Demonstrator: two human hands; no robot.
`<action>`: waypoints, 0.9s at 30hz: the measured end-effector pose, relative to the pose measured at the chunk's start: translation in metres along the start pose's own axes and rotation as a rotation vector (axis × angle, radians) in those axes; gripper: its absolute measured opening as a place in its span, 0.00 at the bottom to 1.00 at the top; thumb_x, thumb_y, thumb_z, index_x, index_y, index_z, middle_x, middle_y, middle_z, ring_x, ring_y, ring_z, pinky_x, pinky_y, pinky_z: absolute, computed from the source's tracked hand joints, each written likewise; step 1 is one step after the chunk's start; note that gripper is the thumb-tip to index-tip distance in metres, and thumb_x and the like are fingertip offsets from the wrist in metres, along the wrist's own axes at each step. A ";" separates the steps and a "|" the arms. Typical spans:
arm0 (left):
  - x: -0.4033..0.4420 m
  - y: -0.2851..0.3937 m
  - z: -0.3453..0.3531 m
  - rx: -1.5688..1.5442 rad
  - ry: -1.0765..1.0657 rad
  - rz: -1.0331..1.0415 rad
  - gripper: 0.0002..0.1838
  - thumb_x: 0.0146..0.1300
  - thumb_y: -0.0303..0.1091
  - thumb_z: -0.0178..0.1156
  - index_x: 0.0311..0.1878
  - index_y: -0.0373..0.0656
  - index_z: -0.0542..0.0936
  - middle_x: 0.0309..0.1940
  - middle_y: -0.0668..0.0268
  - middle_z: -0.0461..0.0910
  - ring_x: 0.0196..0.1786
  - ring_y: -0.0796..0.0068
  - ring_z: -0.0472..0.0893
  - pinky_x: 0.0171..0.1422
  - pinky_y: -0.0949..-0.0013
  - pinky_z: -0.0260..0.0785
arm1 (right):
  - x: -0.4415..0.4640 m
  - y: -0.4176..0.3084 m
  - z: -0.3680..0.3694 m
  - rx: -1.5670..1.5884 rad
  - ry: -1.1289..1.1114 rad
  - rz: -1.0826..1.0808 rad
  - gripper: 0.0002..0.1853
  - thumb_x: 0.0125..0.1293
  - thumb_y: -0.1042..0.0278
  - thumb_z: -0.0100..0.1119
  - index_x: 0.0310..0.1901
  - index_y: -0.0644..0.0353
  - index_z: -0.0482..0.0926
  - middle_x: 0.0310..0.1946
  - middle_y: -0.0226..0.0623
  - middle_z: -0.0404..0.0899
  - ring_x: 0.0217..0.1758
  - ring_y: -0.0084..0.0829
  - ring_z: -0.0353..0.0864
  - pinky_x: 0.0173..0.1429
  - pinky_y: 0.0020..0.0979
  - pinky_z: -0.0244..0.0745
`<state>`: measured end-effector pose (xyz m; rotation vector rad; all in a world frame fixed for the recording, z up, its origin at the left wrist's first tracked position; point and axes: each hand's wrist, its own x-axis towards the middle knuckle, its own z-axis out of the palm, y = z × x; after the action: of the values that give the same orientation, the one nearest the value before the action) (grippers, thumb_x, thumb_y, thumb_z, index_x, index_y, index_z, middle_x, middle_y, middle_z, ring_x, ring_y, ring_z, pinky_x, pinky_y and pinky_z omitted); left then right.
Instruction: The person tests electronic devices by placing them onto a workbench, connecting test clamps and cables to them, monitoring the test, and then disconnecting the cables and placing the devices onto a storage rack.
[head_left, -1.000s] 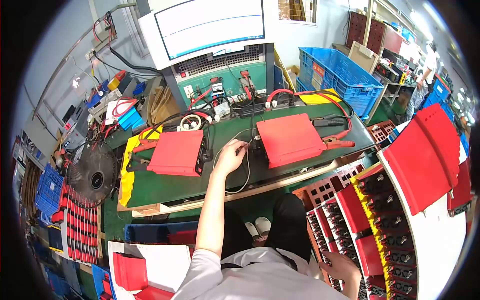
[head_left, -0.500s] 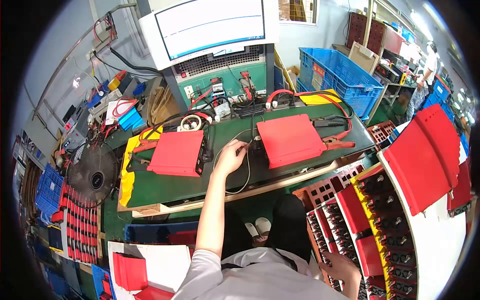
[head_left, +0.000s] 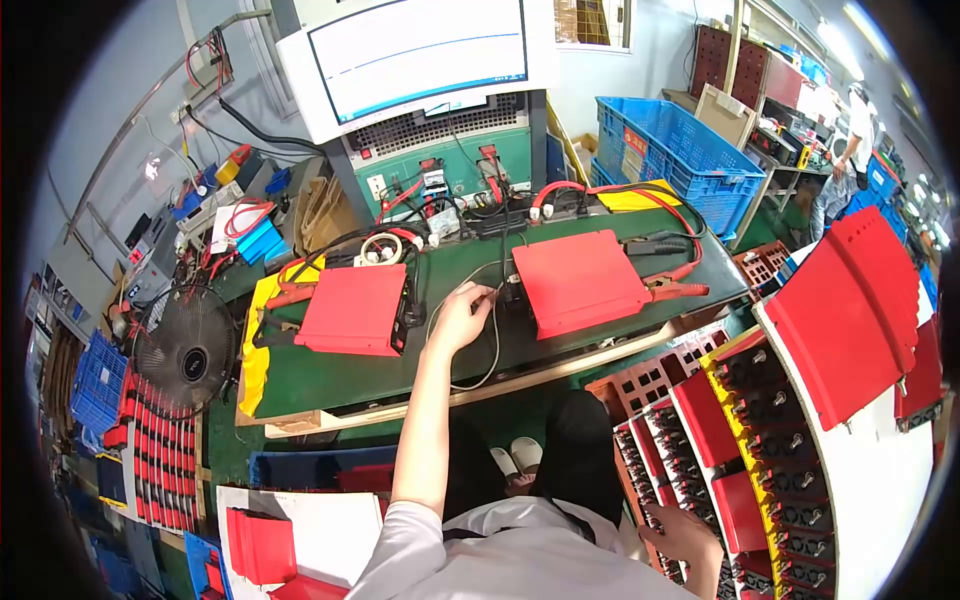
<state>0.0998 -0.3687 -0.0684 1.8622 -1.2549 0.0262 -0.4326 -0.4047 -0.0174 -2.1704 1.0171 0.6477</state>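
My left hand [head_left: 463, 314] is over the green bench mat [head_left: 450, 362], its fingers pinched at the left side of the right-hand red box [head_left: 580, 282], by a thin grey cable [head_left: 497, 345]. What the fingertips hold is too small to make out. Another red box [head_left: 353, 308] lies to the left, with a red clamp [head_left: 290, 294] at its left side. A second red clamp [head_left: 678, 290] is at the right box's right side. Low on the right, my right hand [head_left: 686, 537] rests beside stacked red-and-black units [head_left: 738, 510], its fingertips partly hidden among them.
A monitor [head_left: 420, 55] stands behind the bench over a green panel with cables. A blue crate [head_left: 675, 160] is at the back right, a fan [head_left: 185, 348] at the left. Red units on white board [head_left: 880, 480] rise at the right. Another person [head_left: 850, 150] stands far right.
Both my hands keep their places. The distant person at the far right has shifted slightly, and the view has tilted very slightly.
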 end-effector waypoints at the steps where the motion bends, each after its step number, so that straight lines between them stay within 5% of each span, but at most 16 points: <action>1: 0.000 0.001 0.000 -0.007 -0.005 -0.013 0.10 0.72 0.29 0.64 0.51 0.36 0.87 0.41 0.57 0.85 0.41 0.60 0.86 0.48 0.62 0.77 | 0.000 0.000 -0.001 0.001 -0.003 0.002 0.33 0.75 0.46 0.59 0.74 0.57 0.74 0.67 0.52 0.81 0.71 0.51 0.79 0.76 0.47 0.73; 14: 0.001 0.001 0.000 -0.006 -0.006 -0.014 0.10 0.73 0.28 0.63 0.52 0.35 0.87 0.41 0.57 0.84 0.40 0.63 0.85 0.48 0.64 0.76 | 0.001 0.007 0.004 0.020 0.032 -0.053 0.33 0.74 0.47 0.60 0.73 0.60 0.75 0.65 0.56 0.82 0.70 0.54 0.80 0.75 0.48 0.74; 27: 0.000 0.001 0.000 -0.013 -0.023 -0.014 0.11 0.73 0.27 0.62 0.53 0.35 0.87 0.43 0.58 0.84 0.43 0.63 0.86 0.49 0.65 0.76 | 0.004 0.006 0.004 0.004 -0.023 0.024 0.35 0.75 0.44 0.60 0.76 0.54 0.73 0.73 0.49 0.77 0.77 0.48 0.75 0.79 0.46 0.70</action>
<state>0.0990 -0.3686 -0.0674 1.8645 -1.2551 -0.0116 -0.4361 -0.4067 -0.0243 -2.1457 1.0334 0.6793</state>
